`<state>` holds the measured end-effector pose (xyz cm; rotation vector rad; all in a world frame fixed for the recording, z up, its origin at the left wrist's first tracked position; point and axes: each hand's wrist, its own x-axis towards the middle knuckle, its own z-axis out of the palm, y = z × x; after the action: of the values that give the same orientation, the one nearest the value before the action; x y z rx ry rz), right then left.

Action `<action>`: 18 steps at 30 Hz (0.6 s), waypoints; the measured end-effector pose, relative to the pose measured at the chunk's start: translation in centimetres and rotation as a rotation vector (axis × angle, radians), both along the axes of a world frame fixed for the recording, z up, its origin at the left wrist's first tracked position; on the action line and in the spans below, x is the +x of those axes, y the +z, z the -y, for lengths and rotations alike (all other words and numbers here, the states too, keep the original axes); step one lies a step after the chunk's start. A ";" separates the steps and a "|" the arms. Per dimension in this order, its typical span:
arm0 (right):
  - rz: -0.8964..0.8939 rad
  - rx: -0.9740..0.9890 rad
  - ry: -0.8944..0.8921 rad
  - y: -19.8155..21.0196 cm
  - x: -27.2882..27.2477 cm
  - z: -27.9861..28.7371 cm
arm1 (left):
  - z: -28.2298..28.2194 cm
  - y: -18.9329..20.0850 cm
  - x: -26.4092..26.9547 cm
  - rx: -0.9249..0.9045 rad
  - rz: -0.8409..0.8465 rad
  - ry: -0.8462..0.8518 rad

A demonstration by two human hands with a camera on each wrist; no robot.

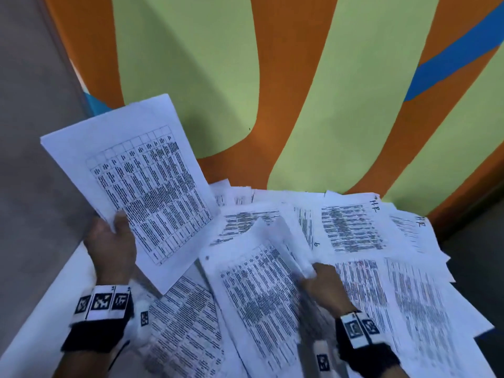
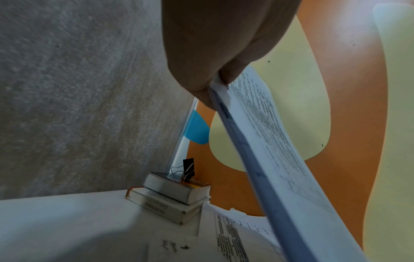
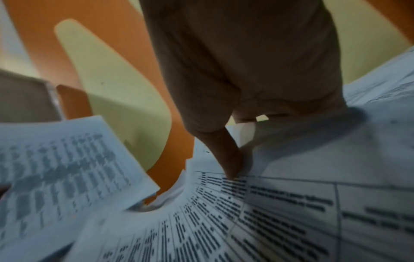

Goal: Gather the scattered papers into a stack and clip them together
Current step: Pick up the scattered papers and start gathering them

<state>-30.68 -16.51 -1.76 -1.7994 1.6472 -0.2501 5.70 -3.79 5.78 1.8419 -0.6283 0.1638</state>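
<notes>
White table [image 1: 41, 304] w/ scattered papers [image 1: 354, 230]; left hand [image 1: 111, 246] gripping stack [image 1: 136, 181] tilted up-left, right hand [image 1: 324, 285] pinching sheet [image 1: 261, 282].

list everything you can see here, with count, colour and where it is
held stack: several sheets, white with printed tables, raised at left
loose papers: many, white with black print, scattered over the table
table: one, white, under the papers
books: two, stacked at the table's far left corner
binder clip: one, black, on the top book
wall: orange, green and blue shapes, behind the table
left hand: grips the held stack's lower edge
right hand: pinches a curled sheet in the pile
wrist bands: black with marker tags, one per wrist
</notes>
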 end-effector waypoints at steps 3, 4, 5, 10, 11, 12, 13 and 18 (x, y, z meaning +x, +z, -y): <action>-0.107 -0.058 -0.009 -1.2 1.4 -0.8 | -0.7 0.0 0.3 0.023 -0.032 0.019; -0.097 -0.065 -0.020 -1.5 1.7 -1.0 | -0.9 0.1 0.3 0.027 -0.038 0.024; -0.078 -0.069 -0.031 -1.5 2.0 -1.0 | -1.0 0.2 0.3 0.032 -0.048 0.036; 0.023 0.020 0.016 0.1 1.2 -0.9 | -1.4 1.0 0.6 0.001 -0.070 0.126; 0.049 0.001 0.046 1.2 0.8 -0.7 | -1.6 1.2 0.7 -0.006 -0.056 0.143; 0.082 -0.042 0.083 2.8 0.1 -0.5 | -1.8 1.5 0.7 -0.018 -0.039 0.151; 0.112 -0.082 0.127 4.9 -0.4 -0.4 | -2.3 1.6 0.9 -0.030 -0.025 0.165; 0.287 -0.152 0.229 13.4 -2.1 2.1 | -4.0 2.6 1.7 -0.028 0.038 0.200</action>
<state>-32.77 -18.65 11.60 -1.9426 1.2403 -0.5149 7.44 0.18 8.42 1.8763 -0.4642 0.3390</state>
